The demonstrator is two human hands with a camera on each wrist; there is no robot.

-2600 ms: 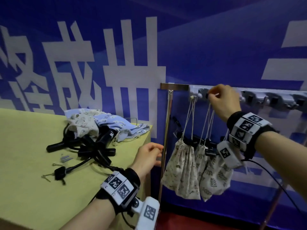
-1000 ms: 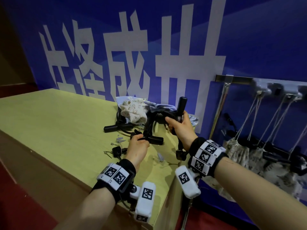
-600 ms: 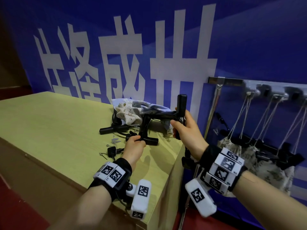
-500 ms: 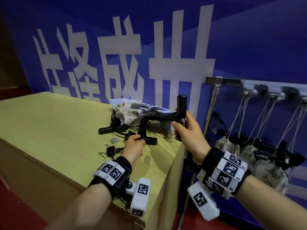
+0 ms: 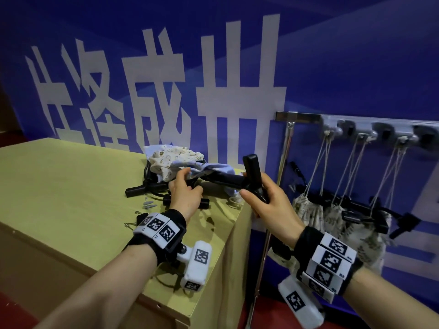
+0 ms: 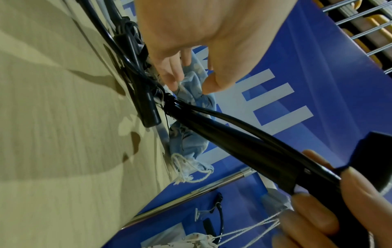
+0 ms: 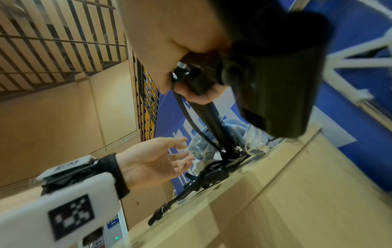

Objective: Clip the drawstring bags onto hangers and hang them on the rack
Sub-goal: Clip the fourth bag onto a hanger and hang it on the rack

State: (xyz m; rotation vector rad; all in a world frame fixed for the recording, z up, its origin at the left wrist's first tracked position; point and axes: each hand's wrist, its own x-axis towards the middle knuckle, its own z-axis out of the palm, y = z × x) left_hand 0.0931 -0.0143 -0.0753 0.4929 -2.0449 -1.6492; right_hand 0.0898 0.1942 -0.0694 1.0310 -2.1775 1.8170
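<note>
From the head view, a pale wooden table point(image 5: 59, 198) stood against a blue banner point(image 5: 332, 55) with large white characters. Blue and cream drawstring bags point(image 5: 180, 160) lay heaped among black hangers point(image 5: 142, 189) at the table's far corner. The right hand point(image 5: 268, 205) gripped one black hanger point(image 5: 251, 176), fingers curled round its clip. The left hand point(image 5: 185, 193) reached to the pile. Filled patterned bags point(image 5: 337, 224) hung from the rack point(image 5: 370, 131).

At the left wrist, thumb and fingers point(image 6: 171, 78) stood slightly parted over the blue bag point(image 6: 191, 137).

At the right wrist, the left hand's fingers were loosely spread.
</note>
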